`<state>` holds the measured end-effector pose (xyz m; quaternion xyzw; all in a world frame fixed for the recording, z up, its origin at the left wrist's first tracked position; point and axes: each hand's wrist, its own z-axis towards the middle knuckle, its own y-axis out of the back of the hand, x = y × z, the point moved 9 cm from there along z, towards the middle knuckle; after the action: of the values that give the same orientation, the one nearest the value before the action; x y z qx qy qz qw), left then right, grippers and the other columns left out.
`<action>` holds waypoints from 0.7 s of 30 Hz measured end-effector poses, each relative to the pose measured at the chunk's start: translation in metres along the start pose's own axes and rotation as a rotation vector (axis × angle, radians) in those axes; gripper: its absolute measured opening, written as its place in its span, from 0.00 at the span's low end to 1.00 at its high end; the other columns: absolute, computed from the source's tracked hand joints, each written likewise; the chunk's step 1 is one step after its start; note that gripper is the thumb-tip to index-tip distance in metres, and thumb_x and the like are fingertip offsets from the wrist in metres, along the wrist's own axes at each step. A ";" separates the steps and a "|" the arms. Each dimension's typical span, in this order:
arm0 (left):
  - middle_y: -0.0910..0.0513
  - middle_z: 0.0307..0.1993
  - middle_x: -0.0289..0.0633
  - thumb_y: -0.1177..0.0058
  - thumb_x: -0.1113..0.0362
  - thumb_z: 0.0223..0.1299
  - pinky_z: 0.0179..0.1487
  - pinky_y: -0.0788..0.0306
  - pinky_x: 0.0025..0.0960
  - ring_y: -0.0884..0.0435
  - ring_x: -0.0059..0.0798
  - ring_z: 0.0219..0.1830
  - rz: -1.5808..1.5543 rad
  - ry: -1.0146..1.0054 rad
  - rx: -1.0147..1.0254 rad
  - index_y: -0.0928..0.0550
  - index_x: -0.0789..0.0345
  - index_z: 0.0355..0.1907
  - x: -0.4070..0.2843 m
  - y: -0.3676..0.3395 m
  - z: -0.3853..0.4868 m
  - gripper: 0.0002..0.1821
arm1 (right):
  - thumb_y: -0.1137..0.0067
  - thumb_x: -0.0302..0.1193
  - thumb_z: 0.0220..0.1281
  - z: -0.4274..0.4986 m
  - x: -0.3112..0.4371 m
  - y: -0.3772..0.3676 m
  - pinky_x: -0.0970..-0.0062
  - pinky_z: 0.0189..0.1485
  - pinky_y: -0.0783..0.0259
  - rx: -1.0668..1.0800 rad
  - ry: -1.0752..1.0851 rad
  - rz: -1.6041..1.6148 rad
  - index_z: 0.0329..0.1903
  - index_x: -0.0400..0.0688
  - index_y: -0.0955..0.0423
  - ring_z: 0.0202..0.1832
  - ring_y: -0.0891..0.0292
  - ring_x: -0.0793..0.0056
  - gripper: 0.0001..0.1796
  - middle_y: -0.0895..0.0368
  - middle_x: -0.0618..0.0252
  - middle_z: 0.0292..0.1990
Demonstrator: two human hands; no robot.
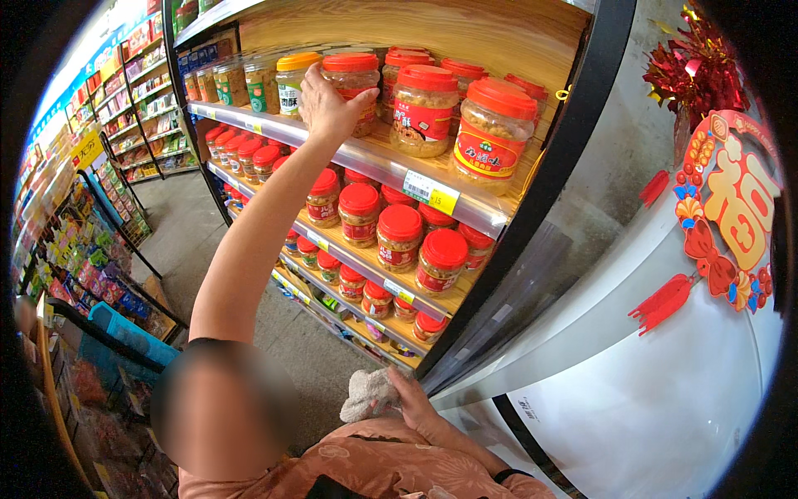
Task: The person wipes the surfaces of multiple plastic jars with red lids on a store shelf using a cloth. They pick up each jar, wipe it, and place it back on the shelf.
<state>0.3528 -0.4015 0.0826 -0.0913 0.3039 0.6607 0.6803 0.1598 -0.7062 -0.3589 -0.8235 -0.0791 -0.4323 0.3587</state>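
Note:
My left hand (330,106) is raised to the top visible shelf, its fingers and thumb spread around a red-lidded plastic jar (352,68) that stands in the front row. Just left of that hand stands a jar with a yellow lid (298,61). Two larger red-lidded jars, one in the middle (425,100) and one near the shelf's right end (495,125), stand to the right. Low in front of my body, my right hand (408,399) holds a crumpled light-grey cloth (372,394).
A clear price rail with tags (368,156) edges the shelf. Lower shelves hold several smaller red-lidded jars (399,231). The rack's black upright (530,181) and a white glossy surface (642,387) with a red hanging decoration (735,212) are at right. A blue basket (118,330) stands left.

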 end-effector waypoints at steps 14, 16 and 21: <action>0.22 0.54 0.50 0.18 0.48 0.35 0.61 0.27 0.39 0.21 0.39 0.55 -0.764 0.085 -0.224 0.37 0.69 0.64 -0.009 0.046 0.013 0.56 | 0.44 0.45 0.75 -0.009 -0.002 0.016 0.68 0.52 0.28 -0.197 -0.045 0.044 0.53 0.42 0.22 0.49 0.23 0.76 0.19 0.18 0.68 0.47; 0.24 0.57 0.49 0.19 0.51 0.38 0.61 0.27 0.39 0.22 0.38 0.56 -0.834 -0.005 -0.161 0.38 0.69 0.64 -0.026 0.077 0.002 0.55 | 0.43 0.43 0.74 -0.019 0.013 0.002 0.69 0.52 0.27 -0.159 -0.067 0.014 0.54 0.40 0.22 0.48 0.21 0.75 0.20 0.17 0.68 0.48; 0.26 0.61 0.48 0.20 0.61 0.38 0.66 0.27 0.44 0.24 0.40 0.63 -0.893 -0.013 0.162 0.40 0.64 0.68 -0.027 0.124 -0.118 0.54 | 0.36 0.36 0.68 -0.032 0.076 -0.016 0.71 0.46 0.25 -0.174 0.252 0.118 0.48 0.38 0.19 0.41 0.20 0.77 0.14 0.15 0.68 0.41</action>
<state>0.2011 -0.4722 0.0374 -0.1557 0.2811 0.2770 0.9055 0.1783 -0.7295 -0.2808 -0.7939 0.0528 -0.5157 0.3178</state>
